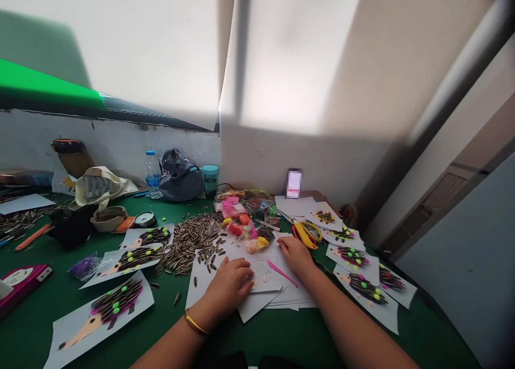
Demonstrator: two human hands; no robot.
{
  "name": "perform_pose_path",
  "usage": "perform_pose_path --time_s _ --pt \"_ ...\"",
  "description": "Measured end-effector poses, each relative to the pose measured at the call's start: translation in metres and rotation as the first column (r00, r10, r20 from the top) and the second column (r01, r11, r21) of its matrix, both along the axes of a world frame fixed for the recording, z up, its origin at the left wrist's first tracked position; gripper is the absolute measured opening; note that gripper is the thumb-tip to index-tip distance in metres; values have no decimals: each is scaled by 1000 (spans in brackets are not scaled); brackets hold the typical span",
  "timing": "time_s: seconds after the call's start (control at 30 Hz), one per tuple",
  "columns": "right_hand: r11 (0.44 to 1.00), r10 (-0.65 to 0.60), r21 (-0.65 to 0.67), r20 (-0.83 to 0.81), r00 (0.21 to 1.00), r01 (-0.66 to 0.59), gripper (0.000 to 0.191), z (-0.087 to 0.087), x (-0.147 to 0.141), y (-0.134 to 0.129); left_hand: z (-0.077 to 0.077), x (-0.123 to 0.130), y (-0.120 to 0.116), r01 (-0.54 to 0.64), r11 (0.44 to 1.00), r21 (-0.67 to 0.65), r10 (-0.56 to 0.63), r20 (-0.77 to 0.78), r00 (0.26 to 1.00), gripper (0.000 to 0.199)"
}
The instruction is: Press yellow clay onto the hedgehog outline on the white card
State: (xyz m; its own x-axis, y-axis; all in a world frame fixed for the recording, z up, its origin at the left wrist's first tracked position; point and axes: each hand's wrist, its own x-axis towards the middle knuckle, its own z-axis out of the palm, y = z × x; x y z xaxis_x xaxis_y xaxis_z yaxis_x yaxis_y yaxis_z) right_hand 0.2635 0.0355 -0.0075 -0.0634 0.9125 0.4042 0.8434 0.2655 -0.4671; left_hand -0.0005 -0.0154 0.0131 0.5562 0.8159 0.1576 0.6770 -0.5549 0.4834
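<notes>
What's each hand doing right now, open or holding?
Left hand: open, resting on the paper, nothing visibly held.
Right hand: fingers curled over the paper; grip can't be told.

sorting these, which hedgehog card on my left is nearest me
The front hedgehog card, magenta behind its spines; the middle card and back card lie farther off, beside sunflower seeds.

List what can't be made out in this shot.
All in the head view:
- Left side of the dotted drawing: partly behind the fingers of the left hand.
- Whether the right hand pinches anything: fingertips curled, too small.
- Phone screen: blurred.
- Bottle label: lettering too small.
- Magenta case: cut off by the left edge.
</notes>
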Motion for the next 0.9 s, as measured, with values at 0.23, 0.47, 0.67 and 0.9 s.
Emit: perform_pose_path --time_s 0.23,0.47,0.67,0.9 --pt "998 -56 27 93 994 54 31 3 4 -2 -5 -1 2 29 999 28 -29 0 1000 19" --pt "994 -99 -28 169 981 105 27 -1 13 -5 -4 0 2 21 999 26 -21 0 1000 18" --pt "989 -147 21 156 977 146 29 3 7 -19 -6 -1 3 12 999 42 -12 -2 1000 25" --pt "993 52 -110 162 985 -34 15 5 -10 -47 -7 0 1 18 995 96 -17 -8 1000 29"
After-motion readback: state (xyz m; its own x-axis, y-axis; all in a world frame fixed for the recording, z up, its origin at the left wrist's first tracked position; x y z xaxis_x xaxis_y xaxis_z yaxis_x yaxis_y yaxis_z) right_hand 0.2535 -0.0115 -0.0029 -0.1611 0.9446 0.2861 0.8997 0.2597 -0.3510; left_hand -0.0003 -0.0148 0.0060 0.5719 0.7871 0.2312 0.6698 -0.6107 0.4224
